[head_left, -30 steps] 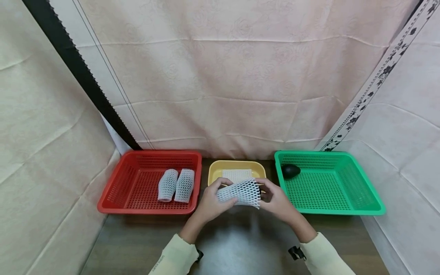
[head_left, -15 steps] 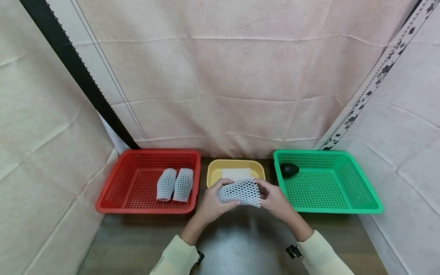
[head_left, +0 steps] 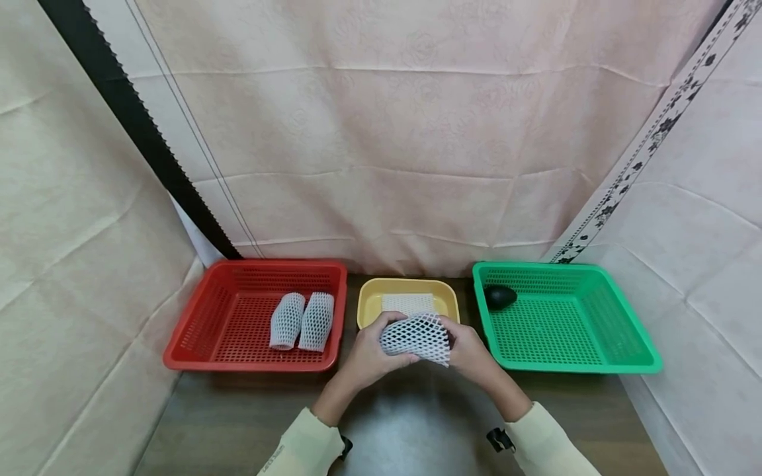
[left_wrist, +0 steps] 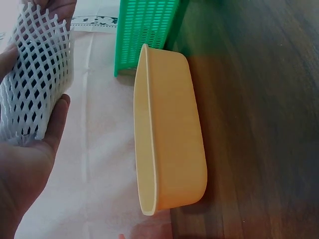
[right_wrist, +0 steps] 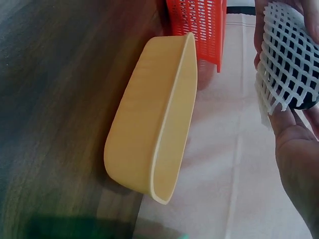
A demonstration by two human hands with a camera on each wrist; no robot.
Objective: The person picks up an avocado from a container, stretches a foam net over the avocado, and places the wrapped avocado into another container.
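A white foam net sleeve point(head_left: 413, 337) is held between both hands above the table. My left hand point(head_left: 369, 354) curls round its left end, thumb below and fingers behind. At the sleeve's right end, my right hand point(head_left: 469, 354) grips the rim with thumb and fingers. A dark, smooth, rounded object point(right_wrist: 305, 103) sits inside the sleeve and shows at its mouth in the right wrist view. Another dark egg-shaped object point(head_left: 500, 297) lies in the green basket point(head_left: 639, 324). Two sleeved pieces, a left one point(head_left: 287, 322) and a right one point(head_left: 317, 322), lie in the red basket point(head_left: 202, 324).
Behind the hands, a yellow tray point(head_left: 372, 291) holds flat white foam nets point(head_left: 408, 303). It stands between the two baskets on the dark wooden table point(head_left: 262, 403). Pale cloth point(head_left: 381, 132) hangs at the back and both sides.
My right hand has moved slightly left, closer to the left hand. The dark object is further into the sleeve, less visible from the head view. The sleeve looks more bulged.
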